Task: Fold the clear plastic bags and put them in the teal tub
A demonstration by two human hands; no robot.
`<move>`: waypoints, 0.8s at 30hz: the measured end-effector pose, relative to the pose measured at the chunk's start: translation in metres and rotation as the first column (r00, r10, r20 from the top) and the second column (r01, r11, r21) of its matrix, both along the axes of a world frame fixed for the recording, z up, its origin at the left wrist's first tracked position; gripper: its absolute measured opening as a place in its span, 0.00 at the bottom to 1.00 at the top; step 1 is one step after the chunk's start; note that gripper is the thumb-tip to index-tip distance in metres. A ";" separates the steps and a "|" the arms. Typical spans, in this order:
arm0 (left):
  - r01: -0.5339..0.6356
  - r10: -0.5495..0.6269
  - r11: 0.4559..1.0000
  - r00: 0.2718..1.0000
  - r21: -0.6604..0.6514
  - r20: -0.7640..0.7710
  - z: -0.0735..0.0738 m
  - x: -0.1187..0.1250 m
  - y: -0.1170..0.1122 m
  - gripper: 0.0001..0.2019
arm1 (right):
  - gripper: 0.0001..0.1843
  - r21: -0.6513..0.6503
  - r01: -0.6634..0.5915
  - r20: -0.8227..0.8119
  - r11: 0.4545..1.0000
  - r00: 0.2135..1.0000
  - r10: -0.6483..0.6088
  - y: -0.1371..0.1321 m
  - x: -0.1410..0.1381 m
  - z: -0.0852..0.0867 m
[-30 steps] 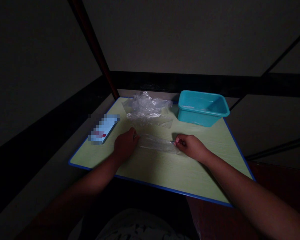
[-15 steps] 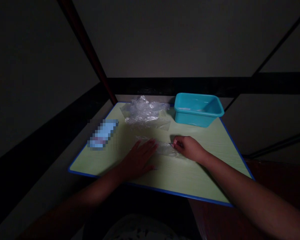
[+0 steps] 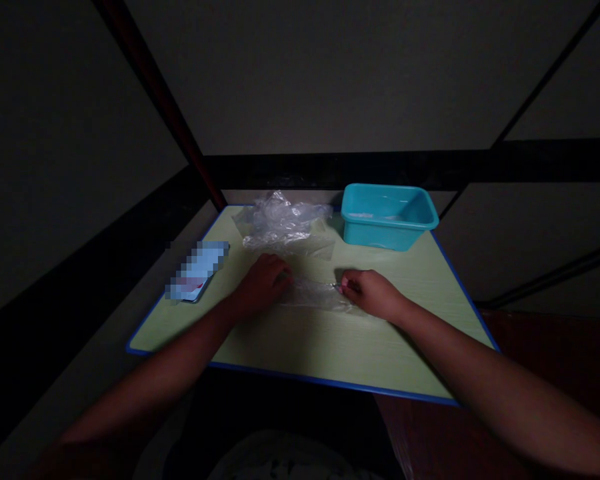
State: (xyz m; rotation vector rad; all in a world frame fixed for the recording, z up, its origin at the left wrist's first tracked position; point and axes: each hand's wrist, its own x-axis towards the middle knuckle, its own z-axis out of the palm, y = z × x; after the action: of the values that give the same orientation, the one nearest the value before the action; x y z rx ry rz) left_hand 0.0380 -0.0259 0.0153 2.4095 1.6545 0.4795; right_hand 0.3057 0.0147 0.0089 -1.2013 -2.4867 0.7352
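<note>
A clear plastic bag lies flat and folded into a narrow strip on the pale green table. My left hand rests on the strip's left end, fingers curled down onto it. My right hand pinches the right end between thumb and fingers. Both hands sit near the middle of the table.
A heap of crumpled clear plastic bags lies at the back of the table. A teal plastic tub stands at the back right. A phone lies near the left edge. Dark frame bars surround the blue-edged table.
My left hand lay flat with fingers spread over the strip's middle half a second ago; it has since moved back to the left end and curled. My right hand kept its pinch.
</note>
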 end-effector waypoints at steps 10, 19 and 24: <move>0.139 -0.135 0.965 0.990 -0.222 0.036 0.007 -0.003 0.032 0.04 | 0.06 -0.004 -0.010 0.008 1.000 1.000 0.010 0.000 0.000 0.001; 0.140 -0.129 0.950 0.990 -0.279 0.059 0.015 -0.002 0.038 0.07 | 0.06 0.003 -0.005 0.044 1.000 0.999 0.004 -0.001 -0.001 0.002; 0.123 -0.127 0.969 0.992 -0.214 -0.003 0.011 0.005 0.039 0.05 | 0.06 0.010 -0.016 0.047 1.000 0.999 0.016 -0.001 0.000 0.002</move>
State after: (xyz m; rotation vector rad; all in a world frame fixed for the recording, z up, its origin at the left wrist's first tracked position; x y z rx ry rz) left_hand 0.0429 0.0126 0.0261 2.3452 1.4654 0.2474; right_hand 0.3060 0.0135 0.0107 -1.2098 -2.5374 0.7052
